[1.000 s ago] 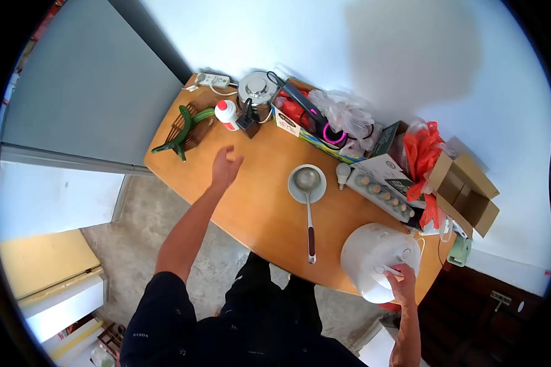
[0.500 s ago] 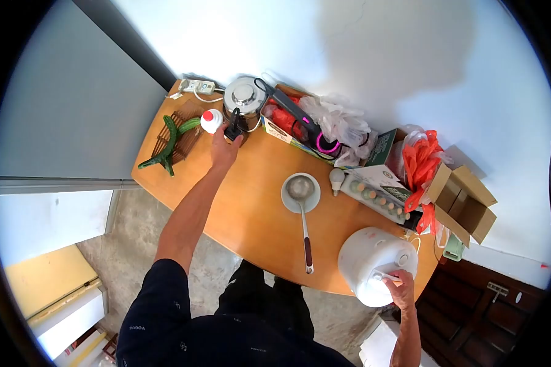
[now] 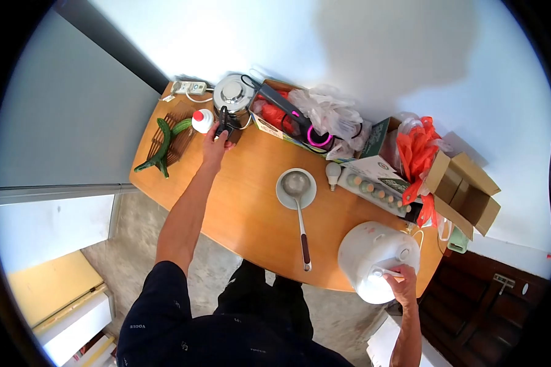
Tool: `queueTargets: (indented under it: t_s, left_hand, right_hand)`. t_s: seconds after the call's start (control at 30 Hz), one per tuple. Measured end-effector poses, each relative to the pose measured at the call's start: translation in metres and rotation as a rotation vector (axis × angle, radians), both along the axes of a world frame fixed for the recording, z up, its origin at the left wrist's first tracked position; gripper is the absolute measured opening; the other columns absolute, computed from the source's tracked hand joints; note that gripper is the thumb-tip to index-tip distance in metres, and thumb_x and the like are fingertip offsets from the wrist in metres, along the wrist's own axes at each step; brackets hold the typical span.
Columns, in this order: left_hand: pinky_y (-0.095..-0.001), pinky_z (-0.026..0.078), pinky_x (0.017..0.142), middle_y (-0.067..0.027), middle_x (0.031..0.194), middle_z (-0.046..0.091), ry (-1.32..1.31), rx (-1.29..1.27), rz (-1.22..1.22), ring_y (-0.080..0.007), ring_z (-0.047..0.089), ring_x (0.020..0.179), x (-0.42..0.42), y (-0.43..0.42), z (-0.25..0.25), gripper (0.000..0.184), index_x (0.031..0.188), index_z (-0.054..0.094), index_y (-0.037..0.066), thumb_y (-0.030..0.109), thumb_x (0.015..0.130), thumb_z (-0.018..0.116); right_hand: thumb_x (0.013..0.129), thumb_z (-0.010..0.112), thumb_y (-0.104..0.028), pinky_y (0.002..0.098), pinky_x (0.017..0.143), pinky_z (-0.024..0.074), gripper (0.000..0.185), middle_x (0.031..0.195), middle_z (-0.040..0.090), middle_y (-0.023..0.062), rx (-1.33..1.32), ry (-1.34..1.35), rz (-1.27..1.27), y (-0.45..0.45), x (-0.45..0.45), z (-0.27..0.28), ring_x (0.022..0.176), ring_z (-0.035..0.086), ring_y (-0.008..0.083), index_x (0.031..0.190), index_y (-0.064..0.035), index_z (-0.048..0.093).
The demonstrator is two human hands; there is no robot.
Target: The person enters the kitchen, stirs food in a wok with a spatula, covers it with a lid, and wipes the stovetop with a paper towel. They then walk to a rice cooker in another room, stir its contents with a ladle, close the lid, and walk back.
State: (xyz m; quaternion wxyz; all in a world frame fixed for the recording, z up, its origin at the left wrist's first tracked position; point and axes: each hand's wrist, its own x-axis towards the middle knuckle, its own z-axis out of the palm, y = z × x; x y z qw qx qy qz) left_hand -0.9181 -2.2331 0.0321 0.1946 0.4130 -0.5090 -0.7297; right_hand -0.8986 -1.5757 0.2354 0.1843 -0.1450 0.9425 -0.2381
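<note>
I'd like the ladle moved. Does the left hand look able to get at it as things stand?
Probably yes: bare tabletop lies between the left hand and the ladle, whose handle juts clear of the bowl. The hand is at a black object, though, perhaps gripping it.

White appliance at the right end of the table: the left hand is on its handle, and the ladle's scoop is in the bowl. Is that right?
Not quite: the head view shows the right hand on the handle of the white appliance; the left hand is at the black object beside the red-capped bottle. The ladle's scoop is in the bowl, as you say.
</note>
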Motion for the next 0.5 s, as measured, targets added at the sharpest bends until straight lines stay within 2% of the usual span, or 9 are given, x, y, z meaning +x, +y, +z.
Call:
queueTargets:
  t_s: [0.17, 0.23, 0.33, 0.5]
  left_hand:
    - [-0.0296, 0.060, 0.060, -0.0042, 0.101, 0.062, -0.041, 0.010, 0.053, -0.0110, 0.059, 0.063, 0.002, -0.008, 0.001, 0.034, 0.131, 0.056, 0.007, 0.018, 0.099, 0.059]
    - [-0.0285, 0.058, 0.057, -0.0044, 0.094, 0.066, -0.111, -0.045, 0.025, -0.0121, 0.060, 0.060, 0.000, -0.016, -0.001, 0.029, 0.122, 0.063, 0.004, 0.023, 0.100, 0.059]
    - [-0.0274, 0.057, 0.055, -0.0037, 0.084, 0.067, -0.143, -0.066, 0.085, -0.0121, 0.060, 0.056, -0.003, -0.024, -0.009, 0.028, 0.116, 0.066, 0.002, 0.024, 0.099, 0.059]
    - [-0.0277, 0.056, 0.055, -0.0051, 0.084, 0.067, -0.185, -0.110, 0.159, -0.0119, 0.060, 0.057, 0.017, -0.014, -0.002, 0.031, 0.107, 0.067, -0.001, 0.028, 0.098, 0.062]
  right_hand:
    - [0.070, 0.085, -0.024, 0.0432, 0.078, 0.0465, 0.030, 0.084, 0.064, 0.0115, -0.001, 0.015, 0.007, 0.003, 0.001, -0.003, 0.085, 0.058, 0.0330, 0.085, -0.0064, 0.066]
    - [0.069, 0.086, -0.025, 0.0429, 0.077, 0.0467, 0.031, 0.084, 0.064, 0.0120, 0.031, -0.008, -0.012, 0.002, -0.001, -0.002, 0.084, 0.058, 0.0331, 0.084, -0.0062, 0.066]
    - [0.069, 0.086, -0.026, 0.0427, 0.077, 0.0475, 0.032, 0.085, 0.065, 0.0127, 0.036, -0.031, -0.033, -0.002, -0.001, 0.002, 0.085, 0.059, 0.0332, 0.084, -0.0057, 0.067]
    - [0.071, 0.086, -0.028, 0.0427, 0.078, 0.0485, 0.033, 0.085, 0.065, 0.0133, 0.037, -0.045, -0.048, 0.003, 0.000, -0.002, 0.086, 0.060, 0.0334, 0.085, -0.0049, 0.067]
